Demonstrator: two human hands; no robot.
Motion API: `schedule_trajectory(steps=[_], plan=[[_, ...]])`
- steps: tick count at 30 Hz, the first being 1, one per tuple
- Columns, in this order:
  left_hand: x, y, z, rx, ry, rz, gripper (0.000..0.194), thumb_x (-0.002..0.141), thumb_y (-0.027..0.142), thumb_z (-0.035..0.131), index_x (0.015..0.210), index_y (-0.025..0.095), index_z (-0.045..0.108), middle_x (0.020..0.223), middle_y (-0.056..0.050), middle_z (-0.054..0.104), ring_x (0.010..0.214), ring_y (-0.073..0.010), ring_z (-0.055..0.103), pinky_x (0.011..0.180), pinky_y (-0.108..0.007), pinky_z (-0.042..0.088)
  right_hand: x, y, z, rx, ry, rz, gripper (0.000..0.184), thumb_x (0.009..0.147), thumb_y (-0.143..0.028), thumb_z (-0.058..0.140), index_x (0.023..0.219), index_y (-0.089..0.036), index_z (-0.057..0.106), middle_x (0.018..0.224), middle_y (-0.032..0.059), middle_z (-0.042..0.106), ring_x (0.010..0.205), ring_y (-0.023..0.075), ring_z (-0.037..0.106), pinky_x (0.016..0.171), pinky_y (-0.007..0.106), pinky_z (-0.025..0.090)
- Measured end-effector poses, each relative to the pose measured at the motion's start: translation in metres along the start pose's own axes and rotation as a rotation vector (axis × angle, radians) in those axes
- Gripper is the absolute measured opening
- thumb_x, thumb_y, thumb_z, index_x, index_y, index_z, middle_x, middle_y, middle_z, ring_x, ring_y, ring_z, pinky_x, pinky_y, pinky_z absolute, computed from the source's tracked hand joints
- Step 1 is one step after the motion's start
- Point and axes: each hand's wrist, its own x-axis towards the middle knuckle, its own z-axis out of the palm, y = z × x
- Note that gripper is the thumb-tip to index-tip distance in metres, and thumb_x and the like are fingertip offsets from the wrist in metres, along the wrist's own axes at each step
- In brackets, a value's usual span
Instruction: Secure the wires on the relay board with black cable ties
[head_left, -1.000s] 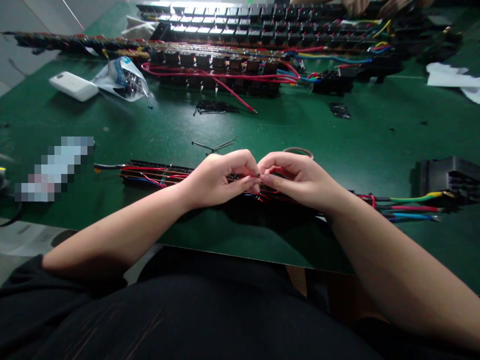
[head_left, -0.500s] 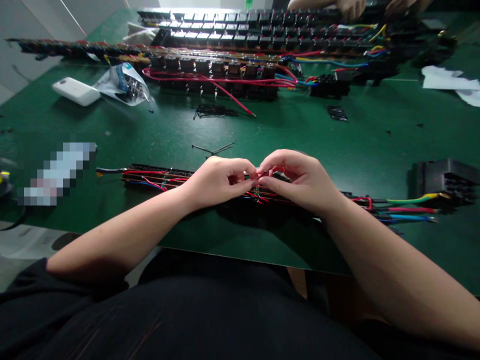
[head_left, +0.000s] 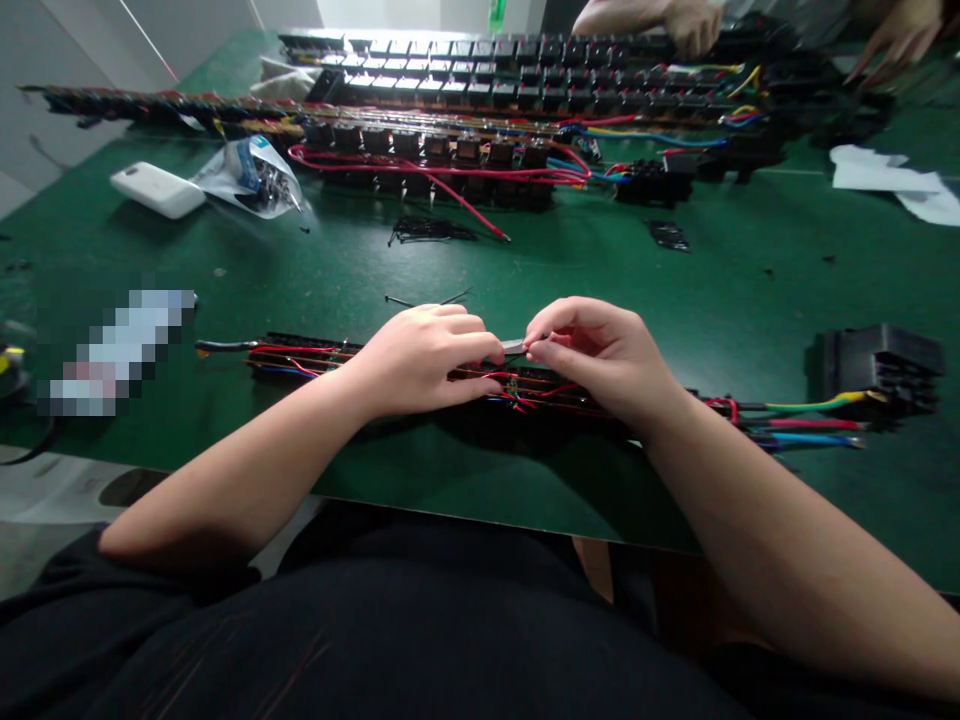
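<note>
A long black strip with red and blue wires (head_left: 300, 360) lies across the table in front of me. My left hand (head_left: 431, 362) rests over its middle, the thumb at the near side and the curled fingers at the far side, gripping it. Just right of it, my right hand (head_left: 600, 350) pinches a thin black cable tie (head_left: 544, 339) between thumb and index finger, above the strip. A narrow pale-looking piece shows between the two hands; I cannot tell what it is. More loose cable ties (head_left: 399, 300) lie behind my left hand.
Behind are a pile of cable ties (head_left: 431, 230), a white case (head_left: 157, 190), a plastic bag of small parts (head_left: 255, 180) and rows of black wired modules (head_left: 450, 95). A black connector block (head_left: 874, 365) sits right. Another person's hands (head_left: 694, 25) are at the far side.
My fingertips, which met over the strip, have come apart. The left hand has shifted left and down onto the strip; the right has moved slightly right with the cable tie.
</note>
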Motion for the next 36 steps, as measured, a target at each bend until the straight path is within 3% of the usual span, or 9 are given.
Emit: schedule_trajectory(steps=[4,6,8,21,31,33,36], plan=[[-0.008,-0.013,-0.019,-0.031,-0.285,-0.127,0.044,0.09,0.053,0.075,0.123,0.025,0.069,0.116,-0.006,0.071,0.107,-0.0234,0.066,0.088,-0.031,0.047,0.0,0.0,0.001,0.004,-0.003,0.01,0.013,0.081,-0.028,0.082,0.083,-0.02,0.071,0.079,0.0005,0.069,0.069,0.0115,0.06,0.062,0.025,0.05],[-0.01,-0.018,-0.026,-0.085,-0.41,-0.196,0.044,0.089,0.05,0.077,0.124,0.026,0.068,0.118,-0.004,0.069,0.107,-0.0215,0.066,0.088,-0.029,0.047,-0.001,-0.001,0.002,0.0,0.005,0.003,0.014,0.081,-0.027,0.083,0.083,-0.02,0.071,0.079,0.0003,0.069,0.069,0.0114,0.06,0.062,0.025,0.05],[-0.011,-0.02,-0.03,-0.134,-0.463,-0.227,0.041,0.09,0.043,0.075,0.127,0.027,0.067,0.119,-0.003,0.068,0.105,-0.0185,0.066,0.089,-0.027,0.047,-0.001,-0.002,0.003,-0.004,0.001,0.007,0.013,0.082,-0.026,0.083,0.084,-0.02,0.072,0.078,0.0001,0.069,0.069,0.0111,0.061,0.061,0.024,0.051],[-0.007,-0.016,-0.028,-0.102,-0.422,-0.252,0.038,0.086,0.035,0.073,0.122,0.023,0.074,0.106,-0.003,0.07,0.09,-0.0158,0.066,0.081,-0.026,0.047,-0.002,-0.007,0.004,0.02,0.006,0.064,0.019,0.078,-0.032,0.088,0.081,-0.022,0.072,0.077,0.0006,0.072,0.07,0.0129,0.068,0.064,0.026,0.058],[0.003,0.002,0.005,-0.11,-0.252,-0.162,0.039,0.093,0.035,0.07,0.13,0.021,0.07,0.12,-0.009,0.072,0.111,-0.0234,0.067,0.094,-0.033,0.05,-0.005,-0.005,0.003,-0.064,0.025,0.029,0.018,0.081,-0.032,0.085,0.082,-0.022,0.07,0.079,0.0005,0.069,0.069,0.013,0.063,0.063,0.028,0.054],[0.002,0.001,0.002,-0.109,-0.284,-0.12,0.043,0.094,0.04,0.07,0.134,0.023,0.067,0.126,-0.01,0.071,0.118,-0.0246,0.065,0.101,-0.034,0.049,-0.004,-0.005,0.002,-0.058,0.029,0.022,0.019,0.083,-0.034,0.084,0.083,-0.023,0.069,0.078,0.0001,0.069,0.07,0.0132,0.064,0.065,0.029,0.056],[-0.006,-0.009,-0.013,-0.091,-0.4,-0.167,0.068,0.088,0.047,0.078,0.147,0.024,0.055,0.138,-0.01,0.066,0.128,-0.0265,0.061,0.106,-0.035,0.047,-0.002,-0.004,0.002,-0.035,0.074,-0.004,0.02,0.086,-0.036,0.082,0.084,-0.024,0.066,0.075,-0.0015,0.068,0.067,0.0128,0.065,0.068,0.029,0.058]])
